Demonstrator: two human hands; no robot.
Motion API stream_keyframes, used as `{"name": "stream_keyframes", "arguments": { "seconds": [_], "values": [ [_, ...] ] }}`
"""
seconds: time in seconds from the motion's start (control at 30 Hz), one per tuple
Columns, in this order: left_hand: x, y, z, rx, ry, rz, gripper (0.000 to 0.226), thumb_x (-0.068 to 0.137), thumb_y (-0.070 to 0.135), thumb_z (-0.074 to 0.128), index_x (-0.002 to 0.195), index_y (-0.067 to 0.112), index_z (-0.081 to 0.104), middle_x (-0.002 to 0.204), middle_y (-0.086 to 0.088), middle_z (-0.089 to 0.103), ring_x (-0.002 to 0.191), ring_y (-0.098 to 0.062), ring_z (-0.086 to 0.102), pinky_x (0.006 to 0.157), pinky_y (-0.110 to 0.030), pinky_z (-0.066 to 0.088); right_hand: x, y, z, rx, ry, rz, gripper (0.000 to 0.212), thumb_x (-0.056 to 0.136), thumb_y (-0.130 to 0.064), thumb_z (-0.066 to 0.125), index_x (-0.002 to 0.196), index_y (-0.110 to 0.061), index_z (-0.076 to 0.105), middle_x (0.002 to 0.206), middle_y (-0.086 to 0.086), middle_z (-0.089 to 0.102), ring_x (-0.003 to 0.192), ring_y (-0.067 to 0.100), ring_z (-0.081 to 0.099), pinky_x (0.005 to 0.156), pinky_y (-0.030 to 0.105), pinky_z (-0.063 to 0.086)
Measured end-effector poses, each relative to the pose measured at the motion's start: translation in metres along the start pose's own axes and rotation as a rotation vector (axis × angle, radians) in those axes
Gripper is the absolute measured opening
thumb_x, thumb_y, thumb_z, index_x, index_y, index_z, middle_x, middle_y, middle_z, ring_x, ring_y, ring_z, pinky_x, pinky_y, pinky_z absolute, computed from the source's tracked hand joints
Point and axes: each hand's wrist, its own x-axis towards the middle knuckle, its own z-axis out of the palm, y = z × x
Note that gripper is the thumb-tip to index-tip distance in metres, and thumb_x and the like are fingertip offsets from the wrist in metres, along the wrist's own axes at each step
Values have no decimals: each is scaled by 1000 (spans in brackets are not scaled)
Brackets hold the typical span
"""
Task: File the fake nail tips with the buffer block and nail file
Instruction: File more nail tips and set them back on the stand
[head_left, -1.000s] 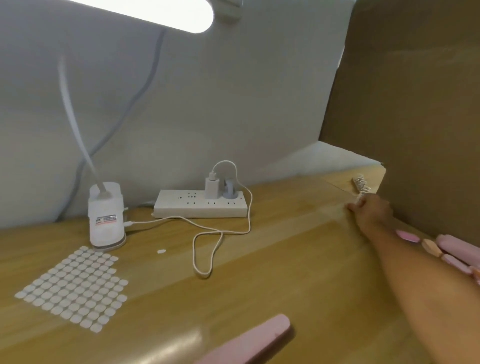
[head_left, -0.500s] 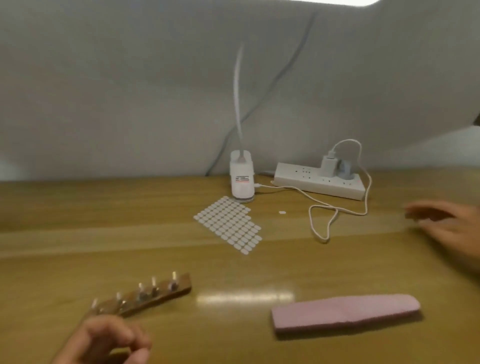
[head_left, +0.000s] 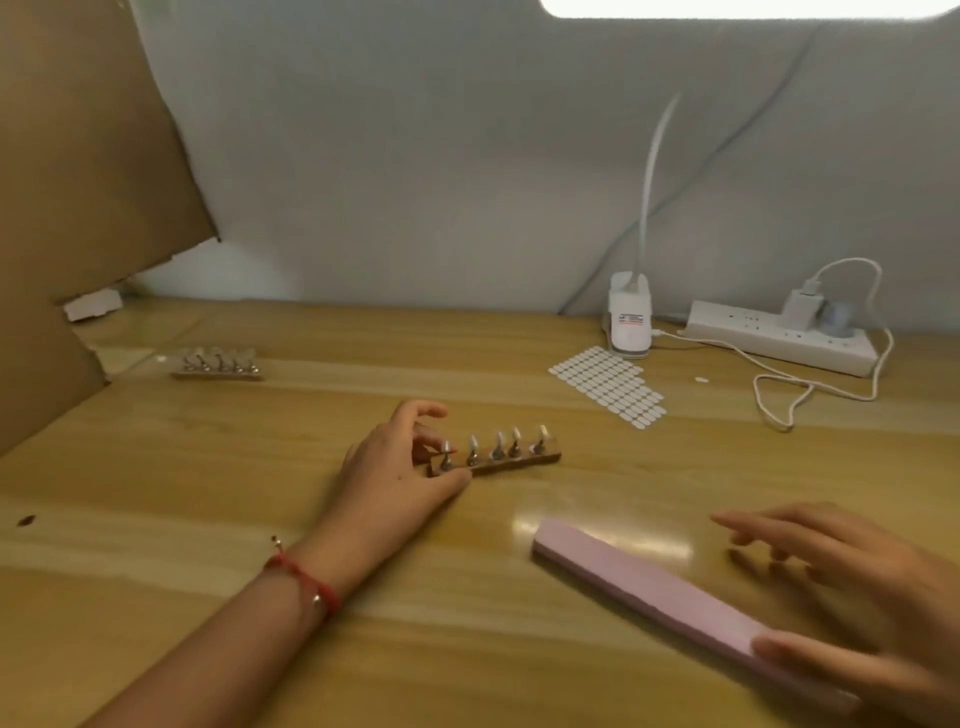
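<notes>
We find the fingers (head_left: 423, 411) of the left hand (head_left: 400, 467) curled round the left end of a wooden nail tip holder (head_left: 511, 461). The thumb lies along its near edge, the other fingers sit behind it, and together they pinch the strip. The holder lies flat on the table (head_left: 208, 499), near the middle. It carries five fake nail tips (head_left: 497, 444), upright on small metal stands in one row. A red cord bracelet (head_left: 306, 577) sits on the left wrist.

We note that the fingers (head_left: 753, 525) of the right hand (head_left: 857, 587) are straight and spread just above the table, and blurred. The thumb touches the near right end of the pink buffer block (head_left: 639, 582), but nothing closes round it. The block lies flat, running diagonally from mid-table toward the lower right, apart from the holder.

Further out, a second holder (head_left: 218, 364) with its own row of tips lies far left, near a cardboard sheet (head_left: 78, 156) standing at the table's left side. To the right rear we record:
- a sheet of white adhesive tabs (head_left: 608, 387), just in front of a white lamp base (head_left: 629, 325)
- one loose tab (head_left: 702, 379), beside the sheet
- a white power strip (head_left: 779, 340) with a charger (head_left: 802, 310) plugged in
- a white cable (head_left: 810, 397) looped on the table

A grey wall (head_left: 415, 156) backs the table
</notes>
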Motion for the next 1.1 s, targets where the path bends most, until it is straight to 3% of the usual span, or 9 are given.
{"name": "stream_keyframes", "arguments": {
  "seconds": [0.07, 0.27, 0.43, 0.53, 0.63, 0.7, 0.83, 0.97, 1.1],
  "values": [
    [-3, -3, -4, -47, -12, 46, 51, 70, 33, 82, 109, 40, 49, 97, 15, 65, 87, 4, 58, 69, -4, 40, 26, -36, -4, 116, 1, -63, 66, 82, -82, 49, 140, -50, 44, 117, -31, 55, 100, -13, 54, 69, 11, 53],
    [-23, -1, -19, -55, -160, 85, 50, 63, 39, 85, 101, 42, 54, 88, 17, 70, 79, 5, 60, 66, -11, 45, 25, -51, -8, 38, 21, -159, 52, 89, -54, 49, 140, -51, 43, 116, -34, 53, 95, -16, 53, 68, 0, 45],
    [-65, 23, -15, 14, -177, 94, 58, 59, 54, 81, 101, 42, 44, 82, 16, 66, 78, 2, 61, 77, -28, 52, -3, -21, -32, 400, 205, 133, 66, 80, -73, 60, 139, -45, 50, 105, -15, 65, 86, 7, 67, 55, 26, 58],
    [-109, 53, -3, -99, -356, 250, 58, 56, 74, 68, 95, 46, 36, 92, 27, 65, 83, 8, 60, 72, -21, 49, -4, -17, -34, 604, 246, 275, 79, 62, -83, 68, 133, -50, 53, 102, -13, 67, 88, 10, 69, 55, 34, 61],
    [-105, 51, -5, -179, -255, 302, 35, 69, 58, 62, 90, 43, 39, 93, 17, 65, 87, -2, 58, 67, -15, 43, 6, -24, -31, 738, 239, 333, 70, 59, -79, 74, 122, -54, 60, 98, -10, 68, 84, 13, 70, 57, 33, 61],
    [-78, 43, -8, -133, -148, 278, 32, 75, 38, 64, 98, 41, 42, 105, 18, 57, 98, -2, 53, 75, -8, 37, 15, -27, -28, 831, 267, 356, 49, 64, -59, 77, 111, -57, 65, 96, -7, 70, 81, 16, 71, 58, 29, 61],
    [-39, 52, 13, -148, -566, 293, 66, 81, 13, 70, 131, 41, 37, 129, 20, 51, 120, 4, 46, 98, -9, 34, 29, -26, -19, 1012, 298, 478, 41, 68, -32, 68, 107, -44, 69, 100, 1, 71, 75, 13, 71, 57, 29, 58],
    [-36, 53, 24, -324, -616, 287, 57, 74, 13, 82, 119, 37, 56, 102, 8, 71, 94, -6, 65, 89, -16, 48, 29, -29, -9, 1094, 303, 580, 43, 68, -30, 67, 111, -33, 69, 108, 8, 68, 68, 10, 69, 53, 23, 55],
    [-58, 45, 25, -292, -447, 292, 44, 62, 34, 88, 99, 43, 66, 85, 13, 71, 64, 1, 53, 61, -11, 43, 28, -26, -4, 1137, 303, 590, 42, 72, -21, 67, 114, -24, 67, 106, 18, 67, 64, 11, 67, 53, 22, 55]
  ]
}}
